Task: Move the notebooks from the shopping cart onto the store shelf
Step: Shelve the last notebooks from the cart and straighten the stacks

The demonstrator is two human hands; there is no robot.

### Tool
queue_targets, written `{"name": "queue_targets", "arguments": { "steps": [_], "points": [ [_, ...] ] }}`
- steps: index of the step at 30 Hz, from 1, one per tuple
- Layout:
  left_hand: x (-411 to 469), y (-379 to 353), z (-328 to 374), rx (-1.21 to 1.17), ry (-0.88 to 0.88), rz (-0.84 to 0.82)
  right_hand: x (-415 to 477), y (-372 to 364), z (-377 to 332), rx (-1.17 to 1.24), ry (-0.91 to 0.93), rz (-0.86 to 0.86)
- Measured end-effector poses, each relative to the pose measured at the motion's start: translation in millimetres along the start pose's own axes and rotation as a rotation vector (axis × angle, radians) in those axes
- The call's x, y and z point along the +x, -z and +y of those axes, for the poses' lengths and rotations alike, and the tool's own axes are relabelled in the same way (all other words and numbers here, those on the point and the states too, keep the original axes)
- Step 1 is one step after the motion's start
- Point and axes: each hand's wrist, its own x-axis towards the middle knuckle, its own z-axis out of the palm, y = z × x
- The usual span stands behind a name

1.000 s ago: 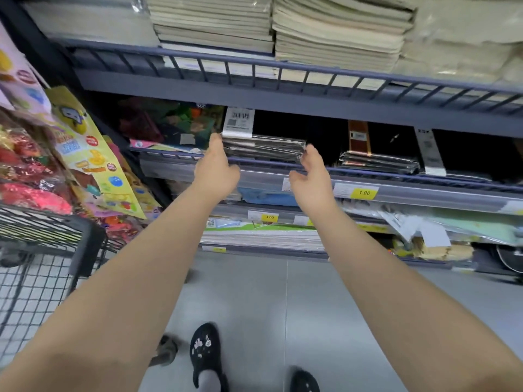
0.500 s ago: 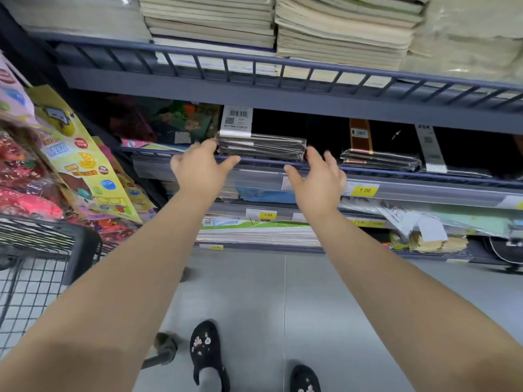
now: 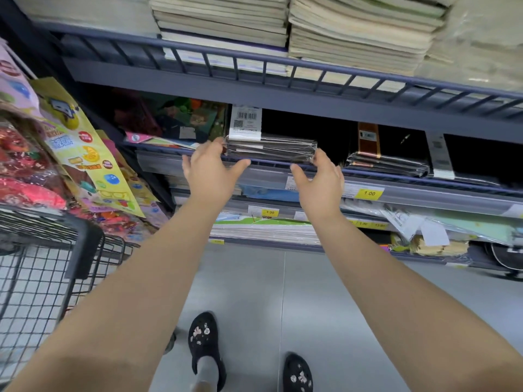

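A wrapped stack of notebooks is flanked on the store shelf by the spread left hand and right hand, apparently touching its ends.

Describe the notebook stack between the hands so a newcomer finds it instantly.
Find the middle shelf, under the tier of pale paper stacks. The plastic-wrapped dark notebook stack sits at its front edge between the left hand and right hand. Only it has a white barcode label standing above it.

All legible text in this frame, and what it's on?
"1 00": yellow price tag on the middle shelf rail.
"3.00": yellow price tag on the lower shelf rail.
Barcode label above the wrapped notebook stack: print too small.
Hanging snack packets: lettering blurred.
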Motion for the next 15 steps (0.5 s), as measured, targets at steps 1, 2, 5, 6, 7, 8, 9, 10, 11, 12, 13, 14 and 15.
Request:
{"name": "queue_targets", "arguments": {
  "steps": [1,2,5,6,7,8,9,10,11,12,13,14,15],
  "points": [
    [-8,0,2,-0.015,-0.018,-0.008,-5,1,-1,0.021,0.001,-0.024],
    [-20,-2,3,-0.027,-0.062,0.001,-13,1,0,0.014,0.030,-0.041],
    [-57,-14,1,0.080,-0.287,0.043,-43,-8,4,-0.213,0.233,-0.025],
    [-63,-20,-3,0.144,-0.338,0.032,-49,-13,7,-0.295,0.285,-0.018],
    [-65,-25,-6,0.209,-0.369,0.006,-51,-18,10,-0.346,0.313,-0.014],
    [-63,-30,-9,0.263,-0.389,-0.025,-51,-22,10,-0.370,0.319,-0.018],
    [-60,-34,-10,0.307,-0.395,-0.070,-50,-26,11,-0.379,0.314,-0.025],
    [-57,-36,-11,0.344,-0.388,-0.113,-49,-29,11,-0.387,0.310,-0.025],
    [-53,-38,-12,0.373,-0.371,-0.173,-48,-31,11,-0.393,0.311,-0.019],
    [-51,-40,-13,0.401,-0.354,-0.223,-48,-32,10,-0.402,0.314,-0.013],
    [-49,-40,-13,0.422,-0.344,-0.245,-48,-33,10,-0.409,0.317,-0.007],
    [-48,-40,-13,0.433,-0.345,-0.246,-47,-35,11,-0.413,0.319,0.000],
    [-48,-38,-12,0.437,-0.351,-0.246,-47,-35,11,-0.413,0.317,0.003]
  ]
}}
